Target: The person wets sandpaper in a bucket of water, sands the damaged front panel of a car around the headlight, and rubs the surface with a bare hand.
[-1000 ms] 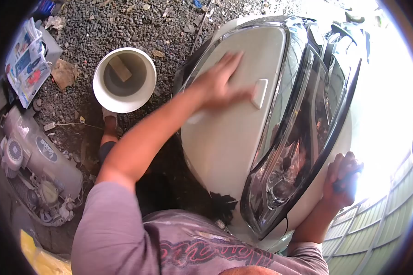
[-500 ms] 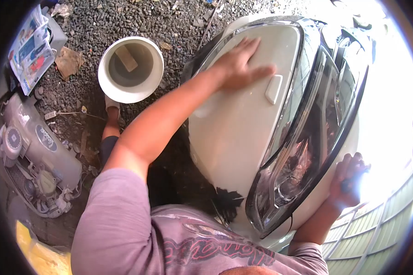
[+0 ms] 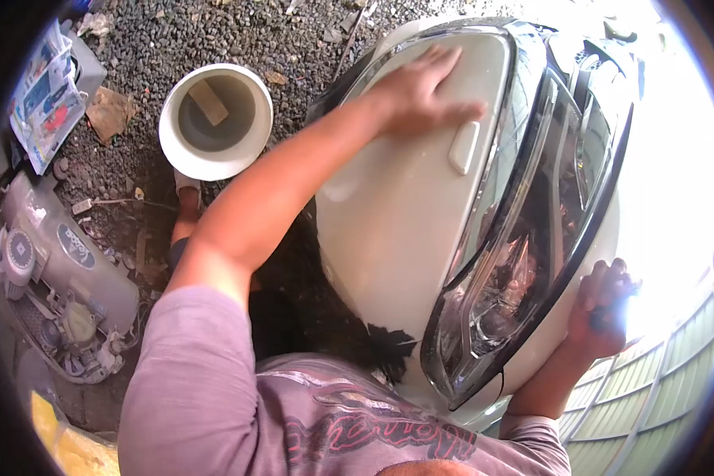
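The fingers of my left hand are spread, the palm laid flat on a pale, glossy car bumper, somewhat blurred. Just below its thumb is a small raised rectangular cover on that panel. Beside the bumper lies the dark, clear-lensed headlight, trimmed with a chrome strip. My right hand is on the far side of the headlight, over the pale bodywork, with curled fingers. A dark patch shows within its grip, but bright glare hides what it is.
A white bucket of murky water stands on the gravel, with a flat tan block in it. A grey motor-scooter part lies at left, below a printed bag. Someone's foot shows beside the bucket.
The whole view has shifted slightly, so the bucket and car appear farther left. My left hand stays spread on the bumper, slightly nearer the chrome-edged side. My right hand keeps its curled grip.
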`<state>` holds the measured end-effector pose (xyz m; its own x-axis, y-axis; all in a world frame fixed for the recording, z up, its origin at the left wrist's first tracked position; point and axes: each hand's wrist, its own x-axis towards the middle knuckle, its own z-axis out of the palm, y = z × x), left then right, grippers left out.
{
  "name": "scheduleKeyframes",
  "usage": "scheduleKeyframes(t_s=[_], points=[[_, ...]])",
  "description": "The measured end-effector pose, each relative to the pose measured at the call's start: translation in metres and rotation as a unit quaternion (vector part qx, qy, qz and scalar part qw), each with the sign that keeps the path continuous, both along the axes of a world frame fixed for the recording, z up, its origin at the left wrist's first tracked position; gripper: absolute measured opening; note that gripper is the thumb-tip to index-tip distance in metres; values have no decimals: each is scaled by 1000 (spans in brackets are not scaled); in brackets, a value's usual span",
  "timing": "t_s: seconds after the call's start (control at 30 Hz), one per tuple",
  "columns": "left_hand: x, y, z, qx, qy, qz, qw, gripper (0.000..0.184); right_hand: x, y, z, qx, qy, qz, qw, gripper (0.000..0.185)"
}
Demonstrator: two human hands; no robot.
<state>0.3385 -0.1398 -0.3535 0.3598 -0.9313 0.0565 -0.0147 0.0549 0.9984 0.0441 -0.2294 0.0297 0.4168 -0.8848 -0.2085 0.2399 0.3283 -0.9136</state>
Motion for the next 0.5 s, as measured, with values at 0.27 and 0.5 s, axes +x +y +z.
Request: scheduleKeyframes(t_s=[0.27, 0.5], points=[[-53, 161, 77, 6, -133, -72, 988, 121, 52, 27, -19, -102, 179, 184, 961, 15], [-22, 50, 62, 30, -122, 13, 992, 126, 65, 29, -21, -120, 162, 204, 958, 22]])
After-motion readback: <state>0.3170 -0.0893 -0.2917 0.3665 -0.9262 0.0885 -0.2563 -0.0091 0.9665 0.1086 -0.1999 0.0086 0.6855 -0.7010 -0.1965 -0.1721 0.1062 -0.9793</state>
